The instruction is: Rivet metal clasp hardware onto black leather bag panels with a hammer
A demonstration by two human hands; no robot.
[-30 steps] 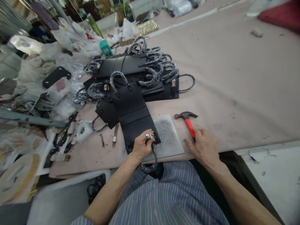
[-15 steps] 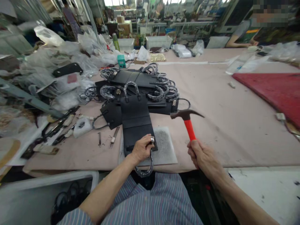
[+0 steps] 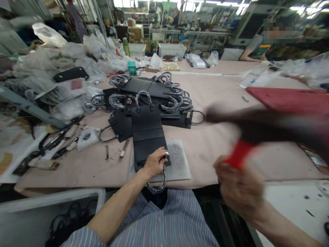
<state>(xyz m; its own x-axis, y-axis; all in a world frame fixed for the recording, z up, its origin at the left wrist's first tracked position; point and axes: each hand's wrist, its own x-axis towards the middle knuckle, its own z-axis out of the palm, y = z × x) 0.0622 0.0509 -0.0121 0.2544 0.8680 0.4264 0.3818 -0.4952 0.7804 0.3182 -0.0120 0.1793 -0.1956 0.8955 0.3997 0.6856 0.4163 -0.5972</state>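
Observation:
A black bag panel [image 3: 147, 125] with plastic-wrapped loop handles lies lengthwise toward me, its near end on a grey-white slab [image 3: 179, 161]. Over that end my left hand [image 3: 156, 161] is closed, pinching a short silver metal punch [image 3: 166, 153] whose lower part is hidden by the fingers. The near handle [image 3: 157, 188] hangs beneath the hand at the table edge. To the right, my right hand [image 3: 239, 185] grips a hammer [image 3: 241, 154] by its red handle. Hammer and hand are raised and smeared by motion, the dark head close to the camera.
More black panels [image 3: 151, 87] with wrapped handles are piled behind. Small metal tools [image 3: 123, 151] lie left of the slab. Plastic bags [image 3: 84, 61] heap at far left, and a grey bin [image 3: 97, 197] stands below. A red board [image 3: 282, 97] lies right; a person sits beyond.
My right hand has lifted the hammer up and toward the camera, so it appears larger and blurred. My left hand stays on the panel. The view has tilted slightly.

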